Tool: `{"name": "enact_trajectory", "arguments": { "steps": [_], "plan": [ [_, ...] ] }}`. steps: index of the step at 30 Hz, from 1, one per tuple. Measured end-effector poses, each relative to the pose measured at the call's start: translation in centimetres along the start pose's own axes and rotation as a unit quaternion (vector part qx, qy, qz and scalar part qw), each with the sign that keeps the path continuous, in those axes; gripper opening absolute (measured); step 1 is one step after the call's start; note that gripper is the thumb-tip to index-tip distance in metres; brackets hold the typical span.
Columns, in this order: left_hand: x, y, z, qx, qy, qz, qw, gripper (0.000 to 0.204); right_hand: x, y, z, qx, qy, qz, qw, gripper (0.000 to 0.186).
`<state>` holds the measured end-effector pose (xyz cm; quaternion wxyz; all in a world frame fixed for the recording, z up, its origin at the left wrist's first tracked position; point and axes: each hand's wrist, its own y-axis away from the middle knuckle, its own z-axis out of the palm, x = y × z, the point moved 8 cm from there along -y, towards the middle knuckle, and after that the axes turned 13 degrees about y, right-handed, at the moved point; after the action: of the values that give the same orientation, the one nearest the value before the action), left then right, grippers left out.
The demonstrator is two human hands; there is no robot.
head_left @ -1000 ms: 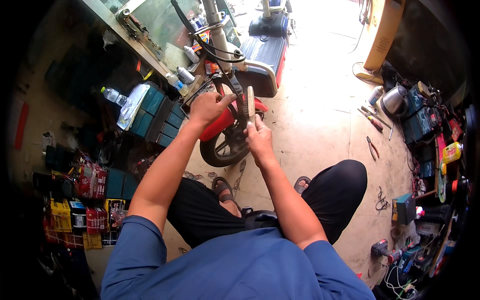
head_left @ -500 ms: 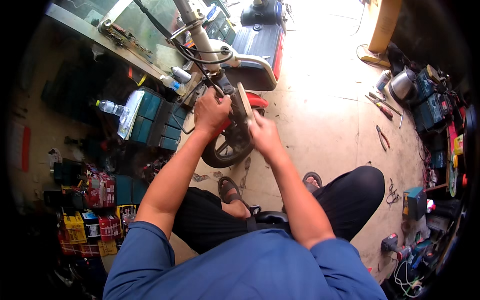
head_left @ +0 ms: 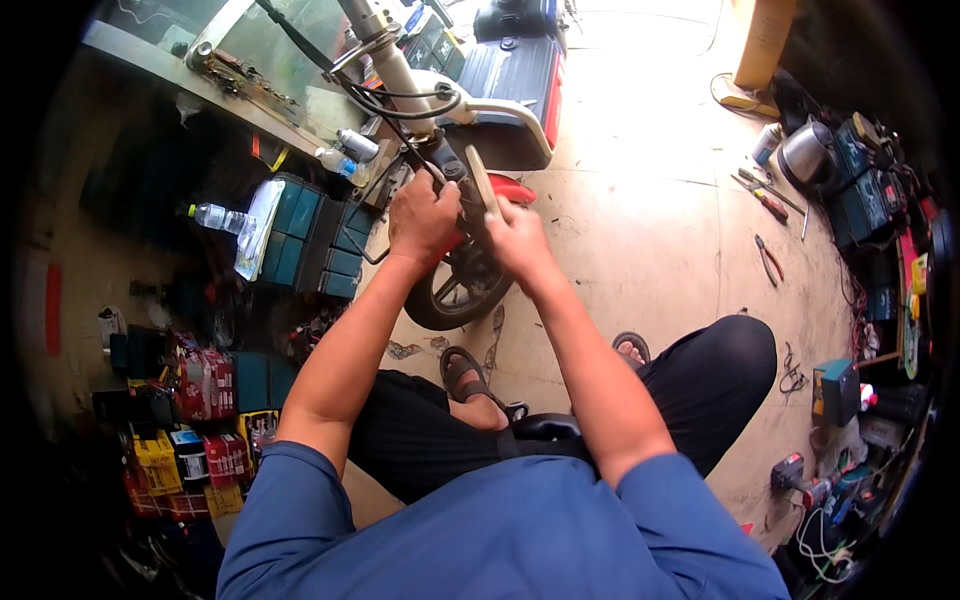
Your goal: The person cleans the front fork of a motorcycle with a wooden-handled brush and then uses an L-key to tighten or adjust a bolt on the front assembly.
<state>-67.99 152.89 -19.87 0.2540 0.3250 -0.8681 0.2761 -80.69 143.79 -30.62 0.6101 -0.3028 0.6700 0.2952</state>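
My left hand (head_left: 425, 215) is closed at the dark front fork (head_left: 458, 172) of an electric bike, beside black cables (head_left: 418, 108) that run down the white steering column (head_left: 392, 70); what its fingers hold is unclear. My right hand (head_left: 518, 235) grips a pale flat stick, probably wooden (head_left: 479, 175), which points up and forward along the fork's right side. Below both hands are the red front mudguard (head_left: 512, 190) and black wheel (head_left: 440, 310). The bike's footboard (head_left: 500, 80) extends away behind the column.
Teal boxes (head_left: 290, 230) with a water bottle (head_left: 220, 218) and stacked packages (head_left: 200, 460) stand left. At right are pliers (head_left: 768, 260), screwdrivers (head_left: 770, 205), a steel kettle (head_left: 805, 155), a cordless drill (head_left: 800, 480) and a yellow panel (head_left: 760, 40). A workbench (head_left: 260, 110) is upper left.
My left hand has moved right and closed in at the fork. My right hand and the stick have shifted up and tilted left. The bike's upper part appears further left in view.
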Motion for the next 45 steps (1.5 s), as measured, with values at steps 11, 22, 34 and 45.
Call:
{"name": "enact_trajectory", "arguments": {
  "steps": [11, 22, 34, 45],
  "plan": [
    [-0.5, -0.5, 0.5, -0.014, 0.011, 0.012, 1.0, 0.032, -0.1, -3.2, 0.5, 0.044, 0.055, -0.047, 0.996, 0.03],
    [-0.4, -0.3, 0.1, -0.042, 0.023, -0.023, 0.999, 0.028, 2.8, -1.1, 0.4, 0.014, 0.003, -0.015, 1.0, 0.03],
    [-1.8, 0.7, -0.5, -0.011, -0.01, 0.0, 1.0, 0.03, -0.2, 3.6, 0.8, 0.01, -0.007, -0.03, 0.999, 0.032],
    [-2.6, 0.5, -0.5, 0.003, 0.013, 0.008, 1.0, 0.028, -0.3, 6.8, 1.1, 0.082, 0.037, -0.061, 0.994, 0.04]
  ]
}}
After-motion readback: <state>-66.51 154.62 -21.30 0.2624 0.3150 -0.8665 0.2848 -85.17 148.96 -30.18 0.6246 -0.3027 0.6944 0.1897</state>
